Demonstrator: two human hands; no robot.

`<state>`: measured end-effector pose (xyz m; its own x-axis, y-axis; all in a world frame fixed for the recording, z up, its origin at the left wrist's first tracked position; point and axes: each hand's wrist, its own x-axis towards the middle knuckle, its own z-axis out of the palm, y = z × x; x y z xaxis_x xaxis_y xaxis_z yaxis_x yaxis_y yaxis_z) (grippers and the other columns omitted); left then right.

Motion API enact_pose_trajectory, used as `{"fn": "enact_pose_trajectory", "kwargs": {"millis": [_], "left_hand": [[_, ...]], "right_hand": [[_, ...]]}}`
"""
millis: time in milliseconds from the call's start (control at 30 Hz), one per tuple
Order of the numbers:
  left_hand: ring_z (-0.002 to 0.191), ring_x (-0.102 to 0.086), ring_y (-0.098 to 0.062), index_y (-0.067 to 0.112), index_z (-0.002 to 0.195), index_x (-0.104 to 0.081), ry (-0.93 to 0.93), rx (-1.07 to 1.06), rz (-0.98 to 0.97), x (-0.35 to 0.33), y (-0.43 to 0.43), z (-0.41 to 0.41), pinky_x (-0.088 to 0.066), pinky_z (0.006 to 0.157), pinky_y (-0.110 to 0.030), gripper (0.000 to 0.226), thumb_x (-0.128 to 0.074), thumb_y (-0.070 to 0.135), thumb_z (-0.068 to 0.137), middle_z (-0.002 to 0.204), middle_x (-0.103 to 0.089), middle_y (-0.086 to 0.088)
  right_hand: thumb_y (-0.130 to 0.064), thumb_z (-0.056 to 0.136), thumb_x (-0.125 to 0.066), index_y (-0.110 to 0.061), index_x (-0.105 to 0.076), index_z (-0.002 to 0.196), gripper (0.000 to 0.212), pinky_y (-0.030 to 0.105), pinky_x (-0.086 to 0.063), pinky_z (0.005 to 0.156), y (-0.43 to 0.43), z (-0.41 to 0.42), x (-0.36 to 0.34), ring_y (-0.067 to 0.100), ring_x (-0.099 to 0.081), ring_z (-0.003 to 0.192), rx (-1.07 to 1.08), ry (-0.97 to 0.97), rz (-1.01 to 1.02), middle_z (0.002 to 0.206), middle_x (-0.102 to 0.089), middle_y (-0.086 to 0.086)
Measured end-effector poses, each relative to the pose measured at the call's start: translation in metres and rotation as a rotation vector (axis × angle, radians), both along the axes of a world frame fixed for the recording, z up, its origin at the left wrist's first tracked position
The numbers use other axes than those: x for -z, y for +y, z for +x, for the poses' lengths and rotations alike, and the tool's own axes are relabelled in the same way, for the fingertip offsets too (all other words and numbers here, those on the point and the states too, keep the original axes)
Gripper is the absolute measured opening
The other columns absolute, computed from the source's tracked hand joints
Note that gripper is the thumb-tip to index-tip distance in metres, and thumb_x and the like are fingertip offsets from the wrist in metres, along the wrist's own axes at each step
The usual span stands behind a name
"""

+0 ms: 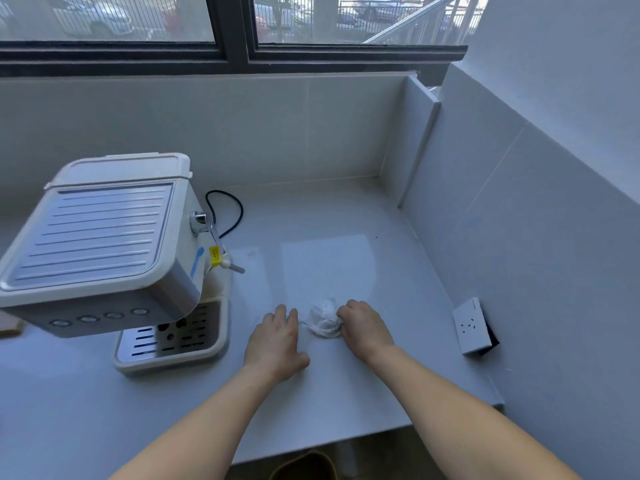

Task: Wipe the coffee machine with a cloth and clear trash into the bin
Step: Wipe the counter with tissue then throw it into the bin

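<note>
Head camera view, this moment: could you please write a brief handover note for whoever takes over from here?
Left hand: open, flat on the countertop, just left of the wad.
Right hand: grips a crumpled white wad (cloth or tissue, cannot tell) lying on the countertop.
Coffee machine: stands at the left, apart from both hands.
Bin: what looks like its rim shows below the counter's front edge.
Done: cannot tell whether the machine has been wiped.
Left: probably wipe the machine if needed, then drop any trash into the bin.
</note>
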<state>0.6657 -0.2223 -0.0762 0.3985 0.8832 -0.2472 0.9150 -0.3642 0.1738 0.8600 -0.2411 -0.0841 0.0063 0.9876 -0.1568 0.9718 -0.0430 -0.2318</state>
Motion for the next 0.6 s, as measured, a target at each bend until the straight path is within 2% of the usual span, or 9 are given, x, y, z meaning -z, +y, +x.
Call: {"fn": "enact_pose_trajectory", "kwargs": {"millis": [133,300,467,600], "left_hand": [[0.118,-0.045,-0.027,0.015,0.138,-0.036,-0.004,-0.01,-0.019,-0.002,-0.003,-0.002,-0.048,0.087,-0.038,0.076,-0.061,0.051,0.076,0.13,-0.042,-0.006],[0.108,-0.046,-0.027,0.017,0.118,-0.046,-0.007,-0.025,-0.01,-0.006,-0.006,-0.006,-0.047,0.079,-0.035,0.058,-0.063,0.046,0.072,0.118,-0.047,-0.007],[0.111,-0.044,-0.028,0.016,0.131,-0.042,-0.044,-0.041,0.03,-0.01,-0.011,-0.015,-0.046,0.086,-0.034,0.07,-0.064,0.046,0.072,0.125,-0.045,-0.008],[0.111,-0.044,-0.028,0.017,0.132,-0.042,-0.041,-0.048,0.061,-0.016,-0.021,-0.017,-0.046,0.088,-0.035,0.07,-0.063,0.046,0.073,0.126,-0.045,-0.008]], "right_hand": [[0.002,0.083,-0.046,-0.005,-0.064,0.099,0.025,0.037,-0.045,0.074,-0.002,-0.005,-0.004,0.032,-0.053,0.099,0.03,0.014,0.028,0.104,-0.059,0.012],[0.003,0.081,-0.047,-0.006,-0.065,0.099,0.027,0.04,-0.048,0.077,-0.01,-0.009,-0.009,0.031,-0.054,0.097,0.069,0.03,0.043,0.101,-0.06,0.01],[0.001,0.081,-0.045,-0.007,-0.065,0.096,0.026,0.039,-0.047,0.076,-0.025,-0.006,-0.015,0.03,-0.054,0.094,0.145,0.063,0.054,0.098,-0.059,0.009],[0.002,0.082,-0.044,-0.008,-0.065,0.099,0.028,0.037,-0.047,0.076,-0.039,-0.005,-0.022,0.029,-0.055,0.095,0.16,0.071,0.062,0.099,-0.06,0.008]]}}
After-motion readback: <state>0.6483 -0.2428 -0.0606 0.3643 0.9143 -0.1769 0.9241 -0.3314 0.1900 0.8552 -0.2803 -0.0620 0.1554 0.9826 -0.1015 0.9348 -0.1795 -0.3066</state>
